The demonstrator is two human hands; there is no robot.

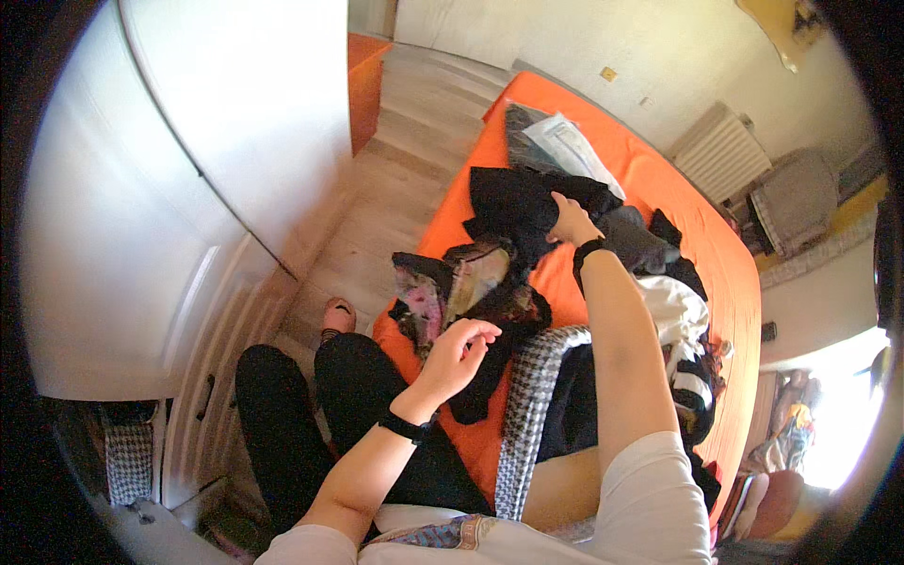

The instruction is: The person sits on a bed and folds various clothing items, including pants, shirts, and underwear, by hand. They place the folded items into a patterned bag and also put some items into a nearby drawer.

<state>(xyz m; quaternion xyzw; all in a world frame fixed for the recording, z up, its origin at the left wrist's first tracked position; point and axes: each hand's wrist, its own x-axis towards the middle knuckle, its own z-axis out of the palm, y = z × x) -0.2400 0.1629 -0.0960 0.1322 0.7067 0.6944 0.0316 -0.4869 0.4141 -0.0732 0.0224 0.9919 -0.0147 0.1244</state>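
My right hand [573, 220] reaches over a black garment [515, 205] on the bed's orange sheet [727, 282]; its fingers are partly extended, and whether they grip the cloth cannot be told. My left hand [459, 357] is raised in front of a heap of dark, patterned clothes [480, 282], its fingers loosely curled with nothing visible in them. A box with a houndstooth rim [526, 402] stands at my lap with dark cloth inside. Beyond the black garment lies a clear plastic package [572, 152]. Grey cloth [635, 236] and a white garment [674, 307] lie to the right.
A white wardrobe [212, 176] stands at the left, with an open compartment holding a houndstooth box [129, 452] low down. An orange-brown cabinet [365, 92] is at the back. A radiator [727, 152] and a chair [794, 201] are beyond the bed.
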